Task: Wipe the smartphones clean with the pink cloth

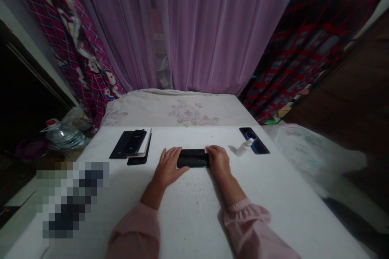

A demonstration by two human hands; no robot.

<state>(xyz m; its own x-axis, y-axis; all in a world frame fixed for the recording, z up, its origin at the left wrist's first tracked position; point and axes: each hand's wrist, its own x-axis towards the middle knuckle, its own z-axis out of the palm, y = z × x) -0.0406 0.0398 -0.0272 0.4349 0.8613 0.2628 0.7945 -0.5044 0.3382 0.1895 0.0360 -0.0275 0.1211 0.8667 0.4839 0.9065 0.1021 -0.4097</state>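
A black phone (193, 158) lies flat and crosswise on the white table, between my two hands. My left hand (169, 165) holds its left end, the thumb along the near edge and the fingers at the far corner. At the right end, my right hand (219, 160) has its fingers bent and pressed together. A small white piece, like a cloth or tissue (206, 149), shows at these fingertips over the phone's far right corner. Most of that white piece is hidden by the hand.
Stacked phones (135, 142) and dark flat cases lie at left. A white spray bottle (244, 147) stands at right, by a dark blue phone box or panel (255, 141). A blurred patch (75, 198) covers something at near left. Purple curtains (200, 28) hang behind the table.
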